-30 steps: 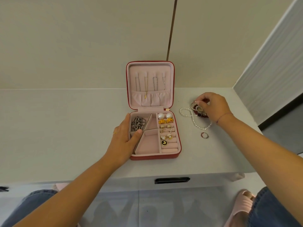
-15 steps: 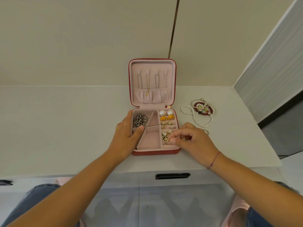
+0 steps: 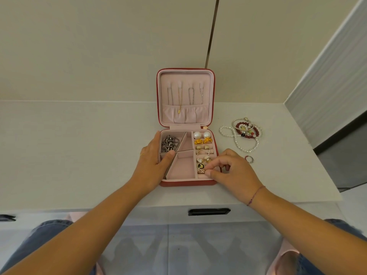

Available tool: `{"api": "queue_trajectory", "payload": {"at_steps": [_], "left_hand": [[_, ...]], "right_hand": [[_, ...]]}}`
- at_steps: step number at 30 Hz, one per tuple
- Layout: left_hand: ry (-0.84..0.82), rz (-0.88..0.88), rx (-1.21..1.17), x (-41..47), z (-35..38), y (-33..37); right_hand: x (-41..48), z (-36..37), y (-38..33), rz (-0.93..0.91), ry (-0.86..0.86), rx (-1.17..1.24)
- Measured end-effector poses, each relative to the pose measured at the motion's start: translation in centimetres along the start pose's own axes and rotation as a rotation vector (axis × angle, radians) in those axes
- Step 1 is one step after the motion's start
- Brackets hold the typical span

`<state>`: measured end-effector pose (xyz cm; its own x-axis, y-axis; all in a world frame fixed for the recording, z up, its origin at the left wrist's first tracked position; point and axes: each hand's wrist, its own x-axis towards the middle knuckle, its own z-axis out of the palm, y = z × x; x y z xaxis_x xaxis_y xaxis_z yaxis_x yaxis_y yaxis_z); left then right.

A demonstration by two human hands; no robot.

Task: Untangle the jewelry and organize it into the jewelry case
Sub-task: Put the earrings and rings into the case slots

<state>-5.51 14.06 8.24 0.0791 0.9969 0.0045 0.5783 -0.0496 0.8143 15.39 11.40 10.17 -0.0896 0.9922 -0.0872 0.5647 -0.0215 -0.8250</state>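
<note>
A red jewelry case (image 3: pixel 185 183) with pink lining lies open on the white table, lid upright with chains hanging inside. My left hand (image 3: pixel 154 161) rests on the case's left edge, thumb on a divider beside a dark silver chain (image 3: pixel 169 144). My right hand (image 3: pixel 230 168) pinches a small gold piece (image 3: pixel 201 171) in the lowest ring slot, next to a black round earring (image 3: pixel 200 166). Pearl studs (image 3: pixel 201 134), gold earrings and rings fill the slots above. A tangle of pearl strand and red bead bracelets (image 3: pixel 245 133) lies to the right.
A single silver ring (image 3: pixel 249 158) lies on the table right of the case. The table's front edge holds a drawer with a black handle (image 3: pixel 209 211). A grey wall panel (image 3: pixel 325 84) rises on the right. My knees in jeans show below.
My right hand left the tangle of bracelets, came to the case's lower right slots, and now pinches a small gold piece there. My left hand has stayed on the case.
</note>
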Motion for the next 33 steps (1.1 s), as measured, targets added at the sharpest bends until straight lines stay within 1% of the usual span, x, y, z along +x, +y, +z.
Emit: {"api": "queue_trajectory", "payload": {"at_steps": [2, 6, 10, 13, 17, 24, 27, 29, 33], "left_hand": [[0.001, 0.004, 0.005, 0.0, 0.0, -0.1], [-0.001, 0.004, 0.010, 0.0, 0.0, -0.2], [-0.005, -0.004, 0.012, -0.1, 0.0, -0.1], [0.003, -0.007, 0.010, -0.1, 0.0, 0.1], [0.005, 0.013, 0.010, -0.1, 0.0, -0.2], [0.000, 0.035, 0.001, 0.2, 0.0, -0.5], [-0.002, 0.045, -0.014, 0.0, -0.1, -0.3], [0.001, 0.048, -0.025, -0.2, -0.1, 0.0], [0.006, 0.072, -0.037, -0.3, -0.2, 0.4]], "right_hand": [[0.1, 0.0, -0.2, 0.009, -0.015, -0.012], [0.6, -0.1, -0.6, 0.016, -0.040, -0.137], [0.5, -0.6, -0.8, 0.027, -0.091, -0.105], [0.3, -0.4, -0.9, 0.042, -0.049, -0.060], [0.3, 0.5, -0.7, 0.025, 0.033, -0.083], [0.4, 0.8, -0.1, -0.007, 0.034, -0.098], [0.6, 0.3, 0.0, -0.039, 0.038, -0.010], [1.4, -0.8, 0.3, -0.068, 0.087, 0.032], [5.3, -4.6, 2.3, -0.068, 0.324, -0.013]]}}
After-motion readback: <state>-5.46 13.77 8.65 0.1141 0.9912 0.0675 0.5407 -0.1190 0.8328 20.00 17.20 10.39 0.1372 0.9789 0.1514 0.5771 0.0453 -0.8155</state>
